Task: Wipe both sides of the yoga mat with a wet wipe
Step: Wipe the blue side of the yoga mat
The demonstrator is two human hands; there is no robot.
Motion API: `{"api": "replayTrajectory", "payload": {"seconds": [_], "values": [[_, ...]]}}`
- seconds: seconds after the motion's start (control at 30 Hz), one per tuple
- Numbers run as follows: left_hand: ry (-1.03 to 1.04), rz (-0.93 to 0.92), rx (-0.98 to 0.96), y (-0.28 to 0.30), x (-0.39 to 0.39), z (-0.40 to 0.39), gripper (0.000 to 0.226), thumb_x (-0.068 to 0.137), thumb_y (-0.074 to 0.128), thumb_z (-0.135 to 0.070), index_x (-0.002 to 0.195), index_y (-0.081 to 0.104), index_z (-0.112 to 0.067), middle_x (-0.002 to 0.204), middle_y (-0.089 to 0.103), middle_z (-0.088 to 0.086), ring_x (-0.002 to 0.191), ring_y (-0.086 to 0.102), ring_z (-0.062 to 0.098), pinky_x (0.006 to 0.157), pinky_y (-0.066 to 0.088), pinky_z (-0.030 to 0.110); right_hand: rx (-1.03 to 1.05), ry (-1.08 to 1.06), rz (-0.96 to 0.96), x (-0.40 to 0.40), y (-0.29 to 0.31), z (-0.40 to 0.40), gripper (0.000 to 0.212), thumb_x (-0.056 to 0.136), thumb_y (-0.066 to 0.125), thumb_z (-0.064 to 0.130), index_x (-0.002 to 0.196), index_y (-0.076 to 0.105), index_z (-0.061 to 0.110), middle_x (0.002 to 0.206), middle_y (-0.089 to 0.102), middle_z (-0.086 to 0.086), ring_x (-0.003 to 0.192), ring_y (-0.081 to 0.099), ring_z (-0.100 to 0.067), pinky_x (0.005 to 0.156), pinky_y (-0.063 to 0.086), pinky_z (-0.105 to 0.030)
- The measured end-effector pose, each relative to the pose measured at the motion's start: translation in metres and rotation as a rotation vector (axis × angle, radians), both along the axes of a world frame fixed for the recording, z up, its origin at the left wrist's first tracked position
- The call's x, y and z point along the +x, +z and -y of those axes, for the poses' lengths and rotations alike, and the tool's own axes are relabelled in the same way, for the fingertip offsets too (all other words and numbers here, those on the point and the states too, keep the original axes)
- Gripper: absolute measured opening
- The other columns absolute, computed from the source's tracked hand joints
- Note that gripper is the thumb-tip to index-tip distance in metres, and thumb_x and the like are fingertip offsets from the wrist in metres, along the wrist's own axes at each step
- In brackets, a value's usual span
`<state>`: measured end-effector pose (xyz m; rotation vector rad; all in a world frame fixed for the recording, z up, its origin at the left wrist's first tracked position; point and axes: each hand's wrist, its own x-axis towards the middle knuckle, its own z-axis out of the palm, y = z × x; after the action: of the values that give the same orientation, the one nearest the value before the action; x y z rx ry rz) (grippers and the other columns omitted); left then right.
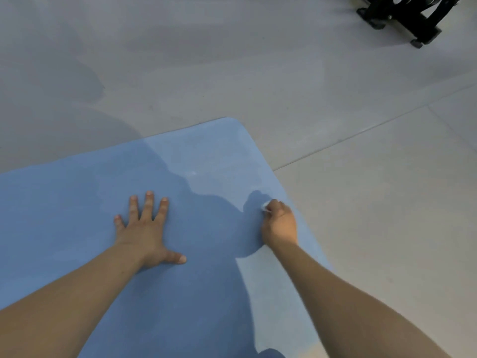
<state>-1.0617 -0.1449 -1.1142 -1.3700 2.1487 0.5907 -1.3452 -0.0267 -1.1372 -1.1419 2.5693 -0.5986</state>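
Yoga mat (77, 202), blue, lies flat on the pale grey floor (361, 202), its rounded corner pointing away from the person. The right hand (280, 223) sits near the mat's right edge, fingers curled round a small white wet wipe (264, 205) pressed to the surface. The left hand (144, 228) rests palm down, fingers spread, mid-mat. A black wheeled frame (407, 16) stands far off.

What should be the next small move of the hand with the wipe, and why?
Probably a stroke away from the body toward the far corner: the right hand grips the wet wipe near the yoga mat's right edge, while the left hand presses flat, steadying it.
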Motion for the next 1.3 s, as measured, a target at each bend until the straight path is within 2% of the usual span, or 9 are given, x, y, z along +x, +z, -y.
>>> {"api": "replayTrajectory", "payload": {"seconds": [0.17, 0.3, 0.5, 0.63, 0.8, 0.93, 1.03, 1.13, 1.3], "values": [[-0.178, -0.070, -0.008, 0.008, -0.018, -0.015, 0.119, 0.079, 0.072, -0.063, 0.158, -0.015, -0.039, 0.162, -0.035, 0.001, 0.150, -0.026, 0.036, 0.123, 0.008, 0.056, -0.037, 0.437, 0.070, 0.097, -0.002, -0.003, 0.025, 0.074, 0.056, 0.004, 0.094, 0.064, 0.016, 0.091, 0.064, -0.006, 0.087, 0.056, -0.030, 0.077, 0.046, -0.033], [-0.349, -0.129, 0.036, 0.012, -0.032, -0.037, 0.092, 0.093, 0.059, -0.024, 0.158, -0.001, -0.047, 0.165, -0.027, -0.003, 0.153, -0.021, 0.028, 0.125, 0.008, 0.050, -0.041, 0.593, -0.027, 0.055, -0.001, -0.008, 0.025, 0.069, 0.061, 0.006, 0.091, 0.064, 0.018, 0.086, 0.064, -0.007, 0.084, 0.059, -0.032, 0.072, 0.049, -0.034], [-0.311, -0.093, 0.028, 0.014, -0.039, -0.042, 0.096, 0.082, 0.056, -0.062, 0.159, 0.002, -0.043, 0.166, -0.026, -0.001, 0.153, -0.021, 0.031, 0.123, 0.008, 0.058, 0.152, 0.144, -0.202, -0.071, 0.005, -0.053, 0.021, 0.081, 0.052, 0.015, 0.095, 0.068, 0.013, 0.089, 0.066, -0.014, 0.084, 0.059, -0.037, 0.074, 0.048, -0.039], [-0.297, -0.021, -0.001, 0.005, -0.051, -0.058, 0.131, 0.059, 0.054, -0.095, 0.160, -0.001, -0.033, 0.163, -0.032, 0.010, 0.148, -0.027, 0.043, 0.119, 0.005, 0.067, -0.024, -0.009, -0.078, -0.030, -0.001, -0.046, 0.024, 0.073, 0.048, 0.013, 0.087, 0.067, 0.011, 0.087, 0.067, -0.014, 0.084, 0.061, -0.037, 0.074, 0.050, -0.039], [-0.305, 0.020, -0.027, 0.000, -0.053, -0.062, 0.144, 0.052, 0.060, -0.095, 0.160, -0.005, -0.027, 0.160, -0.036, 0.013, 0.147, -0.030, 0.044, 0.119, 0.006, 0.067, -0.100, 0.413, 0.010, 0.079, -0.008, -0.052, 0.029, 0.067, 0.059, 0.006, 0.093, 0.063, 0.019, 0.086, 0.064, -0.002, 0.080, 0.057, -0.029, 0.072, 0.043, -0.033], [-0.327, -0.025, -0.001, 0.004, -0.063, -0.065, 0.140, 0.059, 0.075, -0.079, 0.158, 0.002, -0.013, 0.163, -0.033, 0.006, 0.151, -0.027, 0.033, 0.121, 0.010, 0.062, -0.042, 0.656, -0.109, 0.053, -0.004, -0.058, 0.026, 0.070, 0.055, 0.014, 0.094, 0.062, 0.022, 0.086, 0.061, 0.001, 0.083, 0.055, -0.026, 0.069, 0.040, -0.032], [-0.351, -0.021, 0.015, 0.007, -0.073, -0.067, 0.142, 0.062, 0.081, -0.069, 0.158, -0.003, -0.008, 0.164, -0.030, 0.008, 0.152, -0.022, 0.033, 0.121, 0.013, 0.061, -0.013, 0.397, -0.169, -0.024, -0.005, -0.075, 0.027, 0.066, 0.056, 0.012, 0.090, 0.068, 0.018, 0.084, 0.066, -0.007, 0.080, 0.062, -0.033, 0.069, 0.051, -0.037], [-0.360, -0.005, 0.034, 0.012, -0.081, -0.069, 0.143, 0.062, 0.085, -0.063, 0.157, -0.019, -0.037, 0.163, -0.030, 0.011, 0.151, -0.022, 0.041, 0.118, 0.017, 0.067, 0.155, 0.184, -0.227, -0.070, 0.001, -0.097, 0.022, 0.076, 0.050, 0.013, 0.091, 0.066, 0.017, 0.084, 0.066, -0.007, 0.080, 0.059, -0.036, 0.068, 0.045, -0.036], [-0.360, 0.064, 0.052, 0.020, -0.098, -0.071, 0.122, 0.068, 0.077, -0.064, 0.154, -0.010, -0.055, 0.162, -0.027, 0.016, 0.150, -0.018, 0.048, 0.115, 0.025, 0.067, -0.028, 0.012, -0.131, -0.025, -0.006, -0.090, 0.019, 0.073, 0.051, 0.009, 0.086, 0.065, 0.012, 0.082, 0.065, -0.012, 0.076, 0.059, -0.037, 0.068, 0.049, -0.038]]}}
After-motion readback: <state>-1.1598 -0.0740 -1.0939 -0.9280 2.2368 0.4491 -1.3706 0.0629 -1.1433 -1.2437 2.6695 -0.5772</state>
